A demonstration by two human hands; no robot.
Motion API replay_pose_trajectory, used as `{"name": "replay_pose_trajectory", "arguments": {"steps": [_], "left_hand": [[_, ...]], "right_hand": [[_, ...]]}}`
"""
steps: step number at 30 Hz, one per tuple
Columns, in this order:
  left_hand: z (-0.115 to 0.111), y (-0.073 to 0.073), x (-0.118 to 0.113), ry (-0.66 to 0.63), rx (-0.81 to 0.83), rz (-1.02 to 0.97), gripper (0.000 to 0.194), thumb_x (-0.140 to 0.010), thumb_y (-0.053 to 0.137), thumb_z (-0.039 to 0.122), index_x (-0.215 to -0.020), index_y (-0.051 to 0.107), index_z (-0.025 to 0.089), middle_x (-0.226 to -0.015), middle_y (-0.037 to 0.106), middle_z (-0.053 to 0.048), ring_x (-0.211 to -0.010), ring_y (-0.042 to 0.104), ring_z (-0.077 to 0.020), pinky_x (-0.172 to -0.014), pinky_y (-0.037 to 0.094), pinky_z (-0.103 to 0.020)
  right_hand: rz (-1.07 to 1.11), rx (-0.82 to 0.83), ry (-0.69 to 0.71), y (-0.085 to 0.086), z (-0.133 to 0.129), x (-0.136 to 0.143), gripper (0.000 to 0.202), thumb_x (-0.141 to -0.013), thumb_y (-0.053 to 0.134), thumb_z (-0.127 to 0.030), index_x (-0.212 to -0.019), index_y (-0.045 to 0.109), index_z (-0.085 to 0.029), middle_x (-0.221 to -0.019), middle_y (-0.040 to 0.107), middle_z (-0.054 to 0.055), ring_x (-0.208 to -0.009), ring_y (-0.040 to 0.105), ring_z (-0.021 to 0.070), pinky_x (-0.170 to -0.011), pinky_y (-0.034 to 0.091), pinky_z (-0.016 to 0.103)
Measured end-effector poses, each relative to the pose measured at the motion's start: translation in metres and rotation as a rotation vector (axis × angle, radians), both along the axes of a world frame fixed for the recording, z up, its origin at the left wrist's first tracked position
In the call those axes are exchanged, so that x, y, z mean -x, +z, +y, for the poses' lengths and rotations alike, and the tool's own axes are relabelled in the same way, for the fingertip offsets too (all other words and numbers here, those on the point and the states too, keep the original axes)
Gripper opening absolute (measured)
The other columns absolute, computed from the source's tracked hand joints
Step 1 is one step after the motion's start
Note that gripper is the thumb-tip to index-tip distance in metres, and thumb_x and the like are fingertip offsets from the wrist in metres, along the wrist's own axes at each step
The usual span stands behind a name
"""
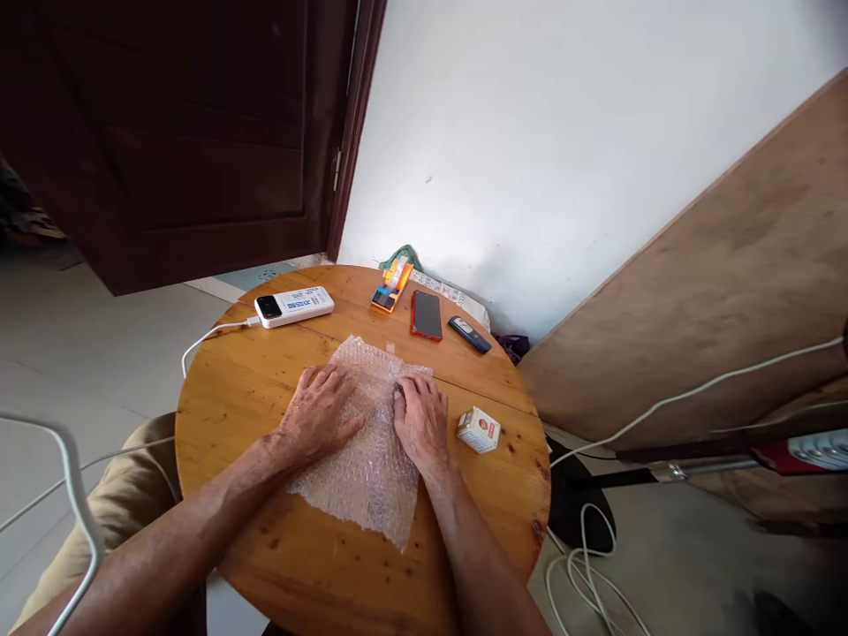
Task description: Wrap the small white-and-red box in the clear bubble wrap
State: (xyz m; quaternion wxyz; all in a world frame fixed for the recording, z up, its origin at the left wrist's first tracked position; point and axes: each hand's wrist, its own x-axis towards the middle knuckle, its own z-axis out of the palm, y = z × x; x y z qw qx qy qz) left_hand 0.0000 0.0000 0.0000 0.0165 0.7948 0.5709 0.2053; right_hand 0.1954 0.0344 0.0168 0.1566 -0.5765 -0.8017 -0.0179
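A sheet of clear bubble wrap (pixel 371 477) lies on the round wooden table (pixel 252 548), its upper part creased between my hands. My left hand (pixel 321 411) rests flat on the sheet's left side with the fingers spread and the thumb pointing inward. On the right side, my right hand (pixel 422 420) has its fingers bent and closed on the wrap. A small dark spot shows beside its thumb; I cannot make out what it is. Right of that hand, apart from it, stands a small white box (pixel 478 430) with a red mark.
Along the table's far side are a white power bank (pixel 295 306) with a cable, an orange tape dispenser (pixel 393 284), a red-edged phone (pixel 426 315) and a dark, small handheld device (pixel 470 335). A white wall (pixel 563 132) stands behind. White cables (pixel 589 565) lie on the floor at right.
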Motion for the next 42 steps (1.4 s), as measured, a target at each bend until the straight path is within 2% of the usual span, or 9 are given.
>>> {"name": "replay_pose_trajectory", "arguments": {"steps": [5, 8, 12, 23, 28, 33, 35, 38, 42], "left_hand": [[-0.001, -0.003, -0.002, 0.002, -0.096, -0.077, 0.046, -0.083, 0.064, 0.037, -0.124, 0.06, 0.015, -0.137, 0.057, -0.019, -0.134, 0.045, -0.0375, -0.111, 0.033, -0.06], [-0.004, -0.003, -0.004, -0.084, -0.146, -0.116, 0.043, -0.085, 0.062, 0.037, -0.123, 0.061, 0.017, -0.141, 0.054, -0.017, -0.138, 0.041, -0.0348, -0.113, 0.033, -0.055], [-0.01, -0.005, -0.009, -0.168, -0.079, -0.063, 0.053, -0.081, 0.066, 0.048, -0.125, 0.061, 0.018, -0.144, 0.052, -0.017, -0.136, 0.042, -0.037, -0.114, 0.031, -0.056], [-0.017, -0.012, -0.016, -0.151, -0.035, -0.064, 0.077, -0.07, 0.07, 0.065, -0.131, 0.058, 0.018, -0.147, 0.047, -0.02, -0.14, 0.036, -0.04, -0.116, 0.024, -0.059], [-0.015, -0.016, -0.013, -0.174, -0.045, -0.057, 0.081, -0.068, 0.073, 0.062, -0.134, 0.054, 0.018, -0.15, 0.044, -0.019, -0.142, 0.033, -0.0403, -0.117, 0.022, -0.059], [-0.013, -0.013, -0.007, -0.234, -0.035, -0.064, 0.073, -0.072, 0.071, 0.06, -0.132, 0.056, 0.019, -0.149, 0.045, -0.02, -0.142, 0.033, -0.0425, -0.115, 0.023, -0.063], [-0.017, -0.008, -0.006, -0.237, -0.028, -0.055, 0.067, -0.075, 0.071, 0.055, -0.131, 0.057, 0.02, -0.15, 0.044, -0.019, -0.142, 0.033, -0.0417, -0.115, 0.024, -0.064], [-0.029, 0.006, -0.011, -0.229, 0.025, -0.021, 0.051, -0.079, 0.069, 0.037, -0.127, 0.058, 0.023, -0.149, 0.047, -0.015, -0.143, 0.035, -0.0358, -0.118, 0.023, -0.06], [-0.048, 0.022, -0.023, -0.352, 0.156, 0.03, 0.05, -0.082, 0.062, 0.021, -0.131, 0.054, 0.028, -0.152, 0.046, -0.008, -0.145, 0.034, -0.0301, -0.119, 0.028, -0.054]], "right_hand": [[0.016, -0.005, 0.003, 0.001, -0.002, 0.0, 0.021, -0.095, 0.047, -0.013, -0.11, 0.062, -0.019, -0.119, 0.065, 0.007, -0.112, 0.054, 0.0251, -0.089, 0.036, 0.038], [0.026, -0.014, 0.008, 0.0, -0.002, -0.001, 0.022, -0.096, 0.046, -0.015, -0.111, 0.061, -0.019, -0.121, 0.065, 0.007, -0.112, 0.054, 0.0251, -0.089, 0.037, 0.039], [0.044, -0.019, 0.008, 0.0, -0.003, -0.002, 0.023, -0.096, 0.045, -0.015, -0.112, 0.061, -0.02, -0.123, 0.065, 0.007, -0.112, 0.054, 0.0247, -0.09, 0.037, 0.039], [-0.014, 0.03, 0.035, 0.002, -0.009, -0.014, 0.033, -0.096, 0.049, -0.022, -0.126, 0.058, -0.016, -0.137, 0.06, 0.012, -0.121, 0.056, 0.0276, -0.098, 0.038, 0.043], [-0.097, 0.044, 0.048, -0.004, -0.014, -0.023, 0.04, -0.095, 0.049, -0.024, -0.133, 0.056, -0.013, -0.144, 0.054, 0.015, -0.127, 0.053, 0.03, -0.098, 0.042, 0.044], [-0.109, 0.07, 0.025, -0.002, -0.014, -0.02, 0.04, -0.096, 0.047, -0.022, -0.135, 0.055, -0.012, -0.145, 0.052, 0.017, -0.129, 0.052, 0.032, -0.098, 0.044, 0.048], [-0.104, 0.083, 0.015, 0.0, -0.014, -0.019, 0.039, -0.096, 0.047, -0.022, -0.134, 0.055, -0.013, -0.145, 0.052, 0.016, -0.127, 0.053, 0.0324, -0.097, 0.045, 0.048], [-0.08, 0.091, 0.014, 0.002, -0.013, -0.018, 0.037, -0.096, 0.048, -0.022, -0.131, 0.057, -0.014, -0.143, 0.054, 0.016, -0.124, 0.055, 0.0316, -0.096, 0.046, 0.048], [-0.058, 0.083, 0.012, 0.003, -0.012, -0.018, 0.036, -0.095, 0.048, -0.02, -0.13, 0.056, -0.014, -0.141, 0.055, 0.016, -0.125, 0.053, 0.0309, -0.096, 0.045, 0.046]]}}
